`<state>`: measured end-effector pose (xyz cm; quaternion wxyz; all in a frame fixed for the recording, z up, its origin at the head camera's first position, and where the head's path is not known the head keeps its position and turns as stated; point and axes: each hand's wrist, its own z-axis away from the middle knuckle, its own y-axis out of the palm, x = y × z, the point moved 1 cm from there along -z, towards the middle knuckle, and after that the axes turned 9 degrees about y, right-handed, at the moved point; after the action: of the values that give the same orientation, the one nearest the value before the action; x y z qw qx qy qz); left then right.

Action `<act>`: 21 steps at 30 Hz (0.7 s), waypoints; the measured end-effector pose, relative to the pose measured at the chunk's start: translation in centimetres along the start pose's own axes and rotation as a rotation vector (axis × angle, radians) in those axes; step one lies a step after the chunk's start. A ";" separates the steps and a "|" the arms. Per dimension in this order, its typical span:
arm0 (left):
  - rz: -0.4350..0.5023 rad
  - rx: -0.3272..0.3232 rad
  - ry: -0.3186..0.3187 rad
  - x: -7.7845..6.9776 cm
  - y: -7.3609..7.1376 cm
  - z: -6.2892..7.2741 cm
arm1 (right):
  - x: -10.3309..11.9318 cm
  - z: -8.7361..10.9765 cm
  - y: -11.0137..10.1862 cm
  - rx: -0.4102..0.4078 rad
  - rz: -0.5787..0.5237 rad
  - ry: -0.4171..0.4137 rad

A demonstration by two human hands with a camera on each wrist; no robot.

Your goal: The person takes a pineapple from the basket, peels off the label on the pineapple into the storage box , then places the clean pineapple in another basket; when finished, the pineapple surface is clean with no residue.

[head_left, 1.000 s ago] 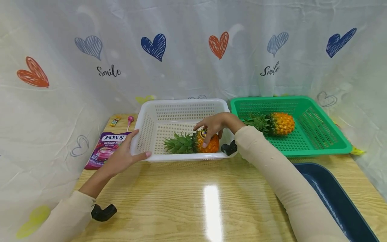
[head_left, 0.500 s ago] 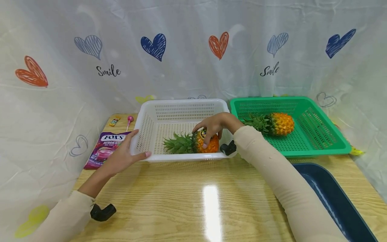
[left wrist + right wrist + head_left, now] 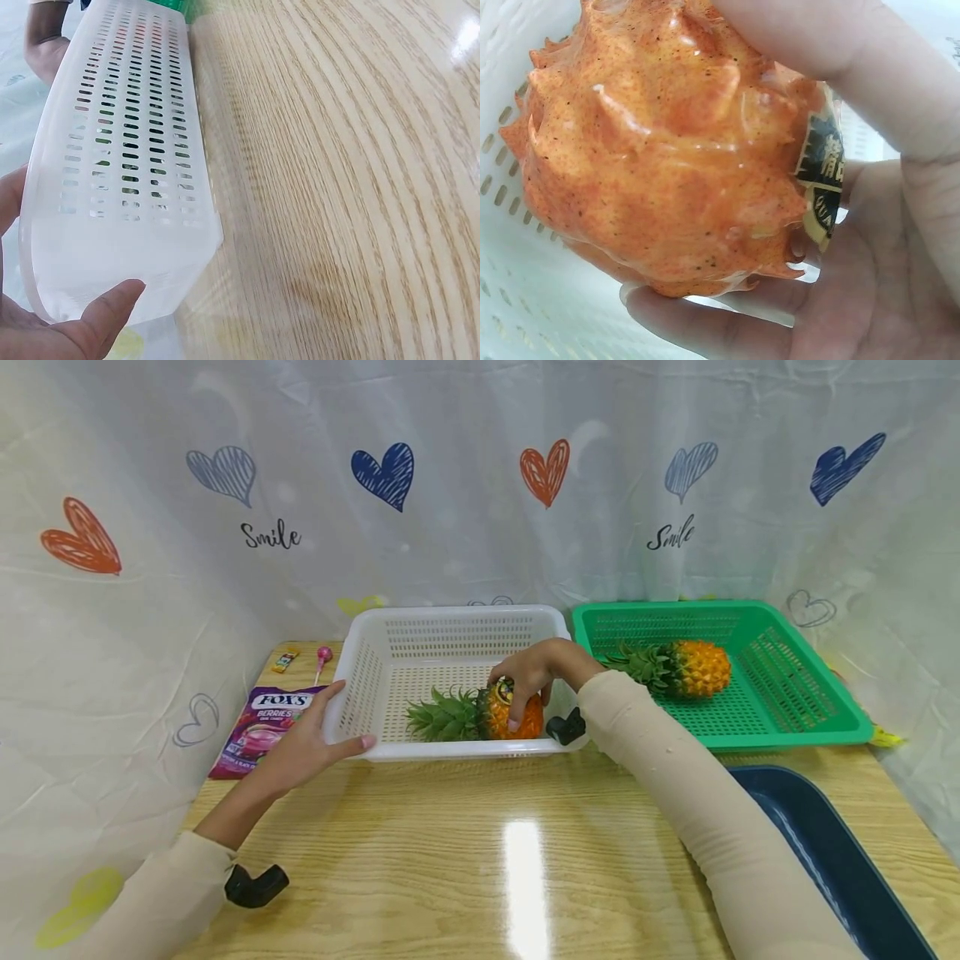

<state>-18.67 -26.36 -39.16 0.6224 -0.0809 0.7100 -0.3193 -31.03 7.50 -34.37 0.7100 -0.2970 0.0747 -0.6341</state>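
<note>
A pineapple (image 3: 493, 718), really an orange, spiky toy-like one with green leaves, lies on its side in the white basket (image 3: 408, 752), near the front wall. My right hand (image 3: 531, 675) reaches in from the right and grips its orange body; a black and gold label shows between the fingers. From close up, the right wrist view shows thumb and fingers round the pineapple (image 3: 667, 150). My left hand (image 3: 303, 750) holds the front left corner of the basket, its thumb (image 3: 112, 307) along the front wall and its fingers at the side rim.
Right of the white basket stands a green basket (image 3: 795, 743) with another pineapple (image 3: 701, 668) in it. A dark blue tray (image 3: 817, 827) lies under my right forearm. A purple candy bag (image 3: 258, 735), a pink lollipop (image 3: 323, 654) and a small yellow wrapped candy (image 3: 285, 661) lie at the left.
The fingers of my right hand have shifted slightly to the right on the pineapple, so more of its label shows. My left hand and the baskets stay in place.
</note>
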 end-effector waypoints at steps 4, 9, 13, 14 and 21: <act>-0.004 -0.001 -0.004 -0.1 0.0 0.1 | -0.1 -0.2 0.0 -0.002 0.000 0.007; -0.010 0.001 -0.005 -0.2 0.0 0.1 | -0.1 -0.1 0.0 0.005 -0.002 0.000; -0.005 -0.001 -0.003 -0.2 0.0 0.1 | -0.1 0.0 0.0 0.003 0.011 -0.016; -0.002 -0.002 -0.005 -0.2 0.0 0.1 | -0.1 0.1 0.0 0.000 0.016 -0.022; 0.010 0.004 -0.003 -0.2 0.0 0.2 | -0.1 0.0 0.0 -0.022 0.027 -0.047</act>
<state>-18.49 -26.36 -39.01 0.6253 -0.0765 0.7089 -0.3172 -31.09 7.65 -34.38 0.7167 -0.3183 0.0689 -0.6166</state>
